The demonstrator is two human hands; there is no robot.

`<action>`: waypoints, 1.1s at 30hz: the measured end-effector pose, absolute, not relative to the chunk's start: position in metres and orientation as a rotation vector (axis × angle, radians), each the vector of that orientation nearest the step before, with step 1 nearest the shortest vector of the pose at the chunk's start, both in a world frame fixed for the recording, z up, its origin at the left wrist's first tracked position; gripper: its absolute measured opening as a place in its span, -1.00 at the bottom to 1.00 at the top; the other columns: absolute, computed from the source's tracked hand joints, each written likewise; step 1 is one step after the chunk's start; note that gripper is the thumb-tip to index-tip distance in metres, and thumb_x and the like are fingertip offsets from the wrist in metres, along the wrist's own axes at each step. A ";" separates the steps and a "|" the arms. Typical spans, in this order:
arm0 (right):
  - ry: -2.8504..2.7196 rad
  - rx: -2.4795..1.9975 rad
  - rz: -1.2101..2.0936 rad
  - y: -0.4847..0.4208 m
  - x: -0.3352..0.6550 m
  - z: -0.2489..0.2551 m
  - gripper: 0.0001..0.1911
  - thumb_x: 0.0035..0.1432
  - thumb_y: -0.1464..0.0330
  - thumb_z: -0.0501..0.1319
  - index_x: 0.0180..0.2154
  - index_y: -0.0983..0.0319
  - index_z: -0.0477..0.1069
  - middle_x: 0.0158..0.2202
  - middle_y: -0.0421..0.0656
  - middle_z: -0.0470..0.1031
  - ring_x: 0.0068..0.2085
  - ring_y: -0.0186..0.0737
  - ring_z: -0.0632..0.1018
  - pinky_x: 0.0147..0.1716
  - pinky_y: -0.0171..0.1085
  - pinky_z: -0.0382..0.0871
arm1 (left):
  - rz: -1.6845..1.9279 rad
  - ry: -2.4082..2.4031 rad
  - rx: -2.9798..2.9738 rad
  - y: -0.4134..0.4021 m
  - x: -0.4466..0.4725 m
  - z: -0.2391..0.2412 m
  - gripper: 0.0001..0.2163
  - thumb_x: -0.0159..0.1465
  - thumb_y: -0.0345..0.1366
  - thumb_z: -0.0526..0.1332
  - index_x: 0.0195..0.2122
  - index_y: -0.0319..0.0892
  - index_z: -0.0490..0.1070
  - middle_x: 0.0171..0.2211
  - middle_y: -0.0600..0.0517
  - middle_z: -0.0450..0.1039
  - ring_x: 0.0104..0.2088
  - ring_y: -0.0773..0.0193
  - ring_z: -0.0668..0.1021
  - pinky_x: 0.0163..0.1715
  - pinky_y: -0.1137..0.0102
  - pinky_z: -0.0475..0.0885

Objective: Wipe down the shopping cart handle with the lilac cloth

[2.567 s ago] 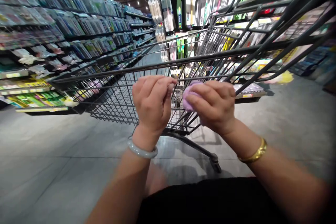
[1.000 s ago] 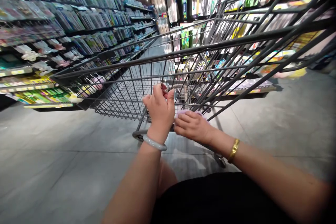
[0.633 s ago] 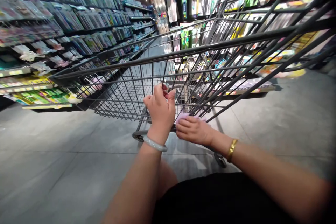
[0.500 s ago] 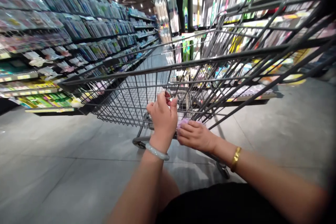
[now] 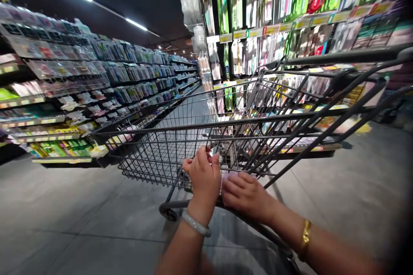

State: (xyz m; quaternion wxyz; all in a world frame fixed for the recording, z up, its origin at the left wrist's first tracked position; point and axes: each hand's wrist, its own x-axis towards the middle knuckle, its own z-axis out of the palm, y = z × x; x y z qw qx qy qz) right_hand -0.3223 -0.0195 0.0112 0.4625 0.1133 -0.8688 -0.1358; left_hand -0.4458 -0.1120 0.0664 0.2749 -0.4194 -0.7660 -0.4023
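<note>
A dark wire shopping cart stands in front of me in a store aisle. My left hand is closed, its fingertips pinched on a wire at the cart's near lower end. Beside it my right hand lies with fingers curled over a small pale purple thing, pressing it against the cart's lower frame. Only a sliver of the purple thing shows. A pale bangle is on my left wrist and a gold bangle on my right.
Long shelves of packaged goods run along the left side of the aisle. Hanging packages on racks fill the right. The grey tiled floor stretches away on the left and behind the cart on the right.
My view has tilted up, so hands and cart sit lower in the picture. Earlier both hands were higher with the purple thing in plain sight; they dropped to the cart's lower frame and stay there.
</note>
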 end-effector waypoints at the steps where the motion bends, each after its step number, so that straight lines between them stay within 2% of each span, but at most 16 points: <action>1: -2.091 0.241 -0.362 -0.018 -0.319 0.020 -0.94 0.18 0.39 0.26 -0.25 0.15 0.47 -0.14 -0.22 0.58 -0.07 -0.23 0.47 -0.03 -0.17 0.23 | -1.076 -2.054 -1.128 -0.112 -0.446 0.066 -0.82 0.42 -0.16 0.02 -0.07 -0.13 0.24 -0.28 -0.04 0.56 -0.28 0.06 0.57 -0.03 0.11 0.10; 4: -2.010 0.187 -0.432 -0.016 -0.313 0.032 -0.91 0.18 0.37 0.27 -0.22 0.16 0.47 -0.13 -0.21 0.58 -0.07 -0.21 0.47 -0.04 -0.16 0.23 | -1.073 -2.021 -1.114 -0.111 -0.448 0.064 -0.77 0.43 -0.13 0.00 -0.06 -0.16 0.27 -0.29 -0.03 0.57 -0.31 0.10 0.57 -0.04 0.14 0.10; 7: -2.054 0.257 -0.466 -0.019 -0.316 0.020 -0.98 0.18 0.37 0.26 -0.30 0.16 0.44 -0.19 -0.23 0.57 -0.12 -0.27 0.48 -0.07 -0.20 0.23 | -1.060 -1.992 -1.098 -0.109 -0.450 0.061 -0.73 0.44 -0.10 -0.02 -0.06 -0.18 0.29 -0.33 0.00 0.56 -0.34 0.13 0.56 -0.06 0.16 0.10; 10: -2.081 0.324 -0.487 -0.020 -0.317 0.013 -0.94 0.18 0.36 0.26 -0.36 0.14 0.40 -0.25 -0.28 0.55 -0.15 -0.33 0.47 -0.10 -0.25 0.23 | -1.038 -1.993 -1.091 -0.109 -0.452 0.060 -0.71 0.44 -0.08 -0.01 -0.05 -0.19 0.30 -0.35 0.01 0.55 -0.36 0.14 0.55 -0.08 0.17 0.10; 12: -2.065 0.291 -0.484 -0.017 -0.311 0.024 -0.97 0.19 0.34 0.26 -0.31 0.14 0.42 -0.19 -0.26 0.56 -0.09 -0.30 0.47 -0.07 -0.22 0.22 | -1.033 -1.991 -1.085 -0.110 -0.453 0.060 -0.70 0.44 -0.08 0.00 -0.03 -0.20 0.31 -0.34 0.01 0.56 -0.34 0.13 0.56 -0.06 0.17 0.09; 15: -2.003 0.161 -0.525 -0.008 -0.296 0.055 -0.84 0.19 0.30 0.28 -0.16 0.13 0.46 -0.08 -0.22 0.56 -0.02 -0.23 0.45 -0.03 -0.19 0.21 | -1.044 -1.993 -1.094 -0.110 -0.454 0.060 -0.68 0.43 -0.07 0.02 -0.03 -0.21 0.33 -0.35 0.02 0.55 -0.35 0.14 0.56 -0.06 0.17 0.10; 18: -1.936 0.051 -0.574 -0.002 -0.286 0.075 -0.81 0.18 0.25 0.29 -0.15 0.12 0.47 -0.08 -0.23 0.56 -0.02 -0.21 0.43 -0.02 -0.18 0.21 | -1.067 -1.970 -1.111 -0.108 -0.452 0.058 -0.67 0.42 -0.09 0.05 0.04 -0.22 0.31 -0.31 0.00 0.55 -0.34 0.16 0.56 -0.04 0.15 0.11; 21: -2.026 0.174 -0.668 -0.002 -0.284 0.072 -0.88 0.20 0.27 0.27 -0.21 0.13 0.46 -0.11 -0.27 0.55 -0.04 -0.25 0.45 -0.06 -0.21 0.21 | -1.076 -1.868 -1.058 -0.104 -0.447 0.053 -0.57 0.39 -0.18 0.11 0.21 -0.25 0.17 -0.09 -0.16 0.52 -0.15 0.07 0.56 0.03 0.08 0.15; 24: -2.080 0.277 -0.741 0.000 -0.282 0.068 -0.93 0.21 0.30 0.24 -0.24 0.11 0.45 -0.15 -0.31 0.54 -0.04 -0.29 0.45 -0.08 -0.26 0.20 | -1.056 -1.702 -1.021 -0.103 -0.441 0.051 -0.45 0.33 -0.27 0.20 0.29 -0.27 0.05 0.12 -0.32 0.36 0.13 -0.04 0.44 0.12 0.01 0.17; 27: -2.002 0.124 -0.712 0.002 -0.275 0.079 -0.87 0.23 0.27 0.24 -0.17 0.11 0.45 -0.07 -0.27 0.54 0.01 -0.27 0.43 -0.03 -0.23 0.21 | -1.070 -1.505 -1.061 -0.105 -0.433 0.055 -0.43 0.26 -0.33 0.27 0.25 -0.25 0.12 0.14 -0.32 0.30 0.21 -0.07 0.35 0.18 -0.02 0.20; 30: -1.855 -0.131 -0.569 -0.001 -0.269 0.086 -0.78 0.20 0.26 0.27 -0.10 0.11 0.45 -0.01 -0.23 0.54 0.05 -0.23 0.40 0.02 -0.18 0.20 | -1.096 -1.396 -1.225 -0.108 -0.424 0.059 -0.53 0.23 -0.37 0.28 0.16 -0.22 0.27 0.03 -0.22 0.37 0.13 -0.01 0.41 0.15 0.03 0.28; 33: -1.839 -0.157 -0.503 -0.006 -0.268 0.075 -0.85 0.21 0.29 0.27 -0.16 0.12 0.46 -0.03 -0.25 0.57 0.03 -0.25 0.42 0.00 -0.20 0.22 | -1.119 -1.406 -1.478 -0.107 -0.413 0.057 -0.63 0.27 -0.43 0.20 0.12 -0.21 0.34 -0.02 -0.17 0.42 0.06 0.08 0.46 0.12 0.13 0.35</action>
